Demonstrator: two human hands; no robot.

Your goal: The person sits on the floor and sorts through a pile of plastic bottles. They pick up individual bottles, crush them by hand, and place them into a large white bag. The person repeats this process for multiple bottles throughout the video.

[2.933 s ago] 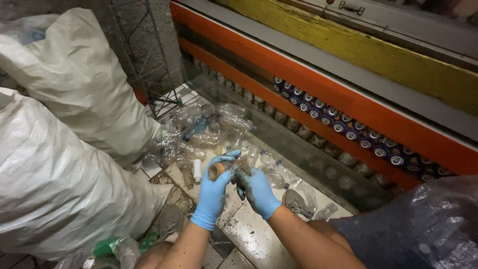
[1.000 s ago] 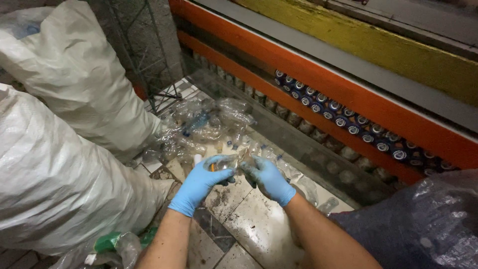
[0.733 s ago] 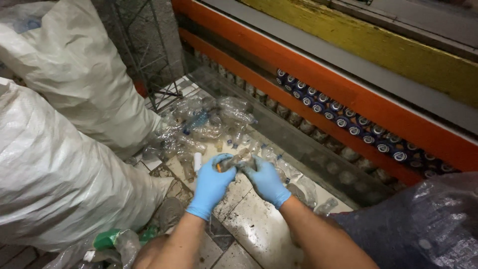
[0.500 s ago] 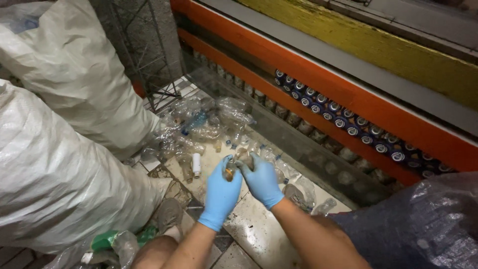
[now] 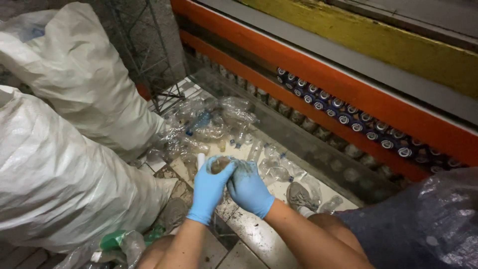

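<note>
Fingers of both blue-gloved hands clamped together on one small clear plastic bottle, held above the tiled floor.

Left hand and right hand now press side by side; half a second earlier they met slightly farther from the body, so the bottle has been drawn in and gripped closer. Loose clear bottles lie just beyond; white sacks stand at left, capped bottles line the orange rack.
</note>
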